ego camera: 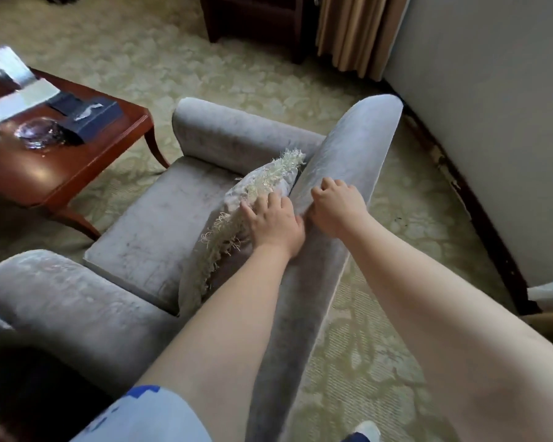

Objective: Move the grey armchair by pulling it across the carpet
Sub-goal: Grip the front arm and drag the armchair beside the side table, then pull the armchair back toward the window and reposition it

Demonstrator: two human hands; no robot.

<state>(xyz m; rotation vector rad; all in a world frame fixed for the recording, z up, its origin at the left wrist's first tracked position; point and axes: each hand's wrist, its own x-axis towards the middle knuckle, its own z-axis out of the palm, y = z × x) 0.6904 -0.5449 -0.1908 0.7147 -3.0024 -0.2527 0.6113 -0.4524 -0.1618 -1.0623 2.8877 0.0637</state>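
Standing right of a wooden table (pixel 61 173), the grey armchair (pixel 160 224) rests on the carpet (pixel 237 68) near the wall (pixel 492 122). The left hand (pixel 273 223) lays spread, straight fingers on the fringed cushion (pixel 262 183); the right hand (pixel 337 207) curls round the backrest (pixel 348 154)

Quantities: one grey armchair (pixel 160 224), one fringed cushion (pixel 237 199), one desk (pixel 61 167), one glass ashtray (pixel 40 134), one tissue box (pixel 90 118), two hands: left hand (pixel 273 223), right hand (pixel 337 207).

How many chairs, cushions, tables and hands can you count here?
Armchairs: 1, the grey velvet armchair
Cushions: 1, the grey fringed cushion
Tables: 1, the red-brown wooden table
Hands: 2, the left hand and the right hand
Total: 5
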